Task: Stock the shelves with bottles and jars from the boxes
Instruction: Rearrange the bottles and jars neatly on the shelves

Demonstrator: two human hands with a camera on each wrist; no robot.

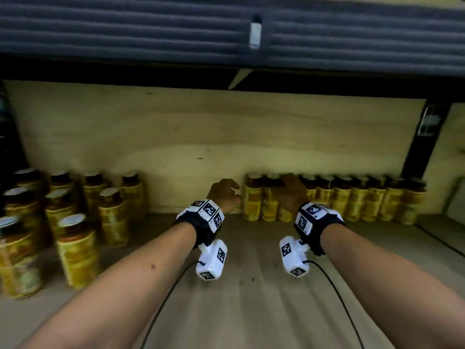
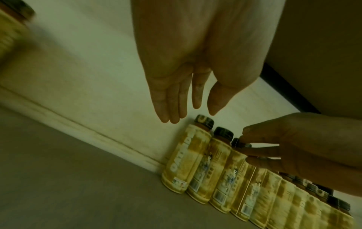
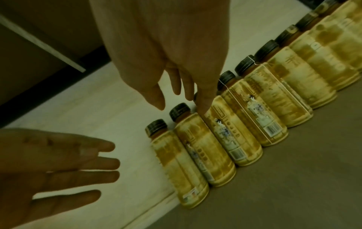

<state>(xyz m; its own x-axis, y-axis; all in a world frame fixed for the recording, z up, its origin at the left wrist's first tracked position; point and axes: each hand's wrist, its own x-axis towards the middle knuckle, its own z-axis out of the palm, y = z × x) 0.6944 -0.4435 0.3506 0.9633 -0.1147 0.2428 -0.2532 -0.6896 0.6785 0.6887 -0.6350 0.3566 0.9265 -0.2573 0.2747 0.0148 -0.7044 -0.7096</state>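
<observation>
A row of yellow-labelled bottles (image 1: 352, 197) with dark caps stands along the back panel on the right. My right hand (image 1: 289, 195) (image 3: 182, 93) reaches over the row's left end. Its fingers are extended, and the fingertips (image 2: 252, 148) touch the cap and neck of the third bottle (image 2: 227, 178) (image 3: 231, 136) from the left. My left hand (image 1: 225, 193) (image 2: 194, 99) hovers just left of the row, above the end bottle (image 2: 182, 158). Its fingers are straight and it holds nothing.
Several more of the same bottles (image 1: 75, 248) stand in loose rows at the left of the wooden shelf board (image 1: 251, 298). A plywood back panel (image 1: 201, 134) closes the rear. A dark upright post (image 1: 417, 147) stands at the right, and a dark upper shelf (image 1: 151, 28) hangs overhead.
</observation>
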